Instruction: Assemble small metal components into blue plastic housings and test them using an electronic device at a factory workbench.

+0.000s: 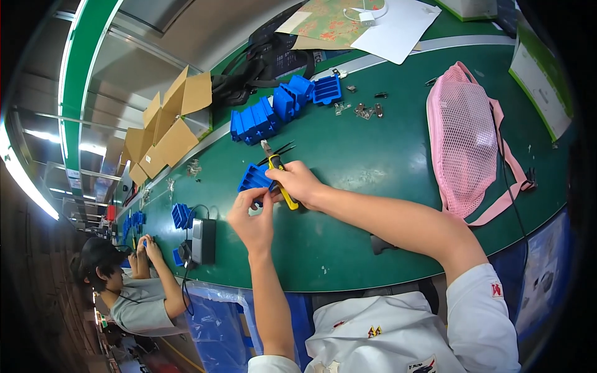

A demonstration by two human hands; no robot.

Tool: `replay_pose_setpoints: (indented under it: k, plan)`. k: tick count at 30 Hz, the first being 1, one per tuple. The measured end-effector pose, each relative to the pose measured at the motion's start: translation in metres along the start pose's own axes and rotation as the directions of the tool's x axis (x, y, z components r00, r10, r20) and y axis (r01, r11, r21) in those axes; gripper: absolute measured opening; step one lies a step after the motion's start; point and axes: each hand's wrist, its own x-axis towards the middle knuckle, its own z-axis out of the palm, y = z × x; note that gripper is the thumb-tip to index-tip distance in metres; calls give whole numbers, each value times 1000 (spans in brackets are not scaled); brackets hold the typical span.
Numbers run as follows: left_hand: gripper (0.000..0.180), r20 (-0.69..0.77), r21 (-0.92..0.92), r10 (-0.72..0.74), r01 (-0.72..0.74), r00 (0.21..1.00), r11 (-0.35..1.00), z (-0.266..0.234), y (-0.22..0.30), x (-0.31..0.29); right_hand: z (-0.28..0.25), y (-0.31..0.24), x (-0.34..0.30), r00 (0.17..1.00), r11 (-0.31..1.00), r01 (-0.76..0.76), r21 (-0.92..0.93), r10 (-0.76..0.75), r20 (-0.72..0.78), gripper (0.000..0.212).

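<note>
While pliers (275, 163) are clasped in the right hand (300, 184), seemingly for control, the left hand's (250, 221) fingers are pinched together, contents indiscernible.

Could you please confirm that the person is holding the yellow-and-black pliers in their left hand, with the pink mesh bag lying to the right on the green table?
Not quite: the head view shows the pliers in the person's right hand. The pink mesh bag does lie to the right on the green table.
</note>
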Motion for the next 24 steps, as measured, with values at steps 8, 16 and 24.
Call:
replay_pose_setpoints:
  k: [8, 16, 24]
  plan:
    - [40, 281, 331, 349, -431, 894, 840, -7, -1, 3, -4, -1, 1, 1000, 999, -15, 49, 16, -12, 26]
    - [44, 181, 257, 518, -549, 836, 796, -1, -25, 18, -6, -2, 2, 1000, 993, -16, 121, 13, 25, 30]
    - [31, -228, 187, 199, -157, 953, 970, -29, -69, 38, -7, -6, -4, 980, 994, -32, -105, 52, 191, 33]
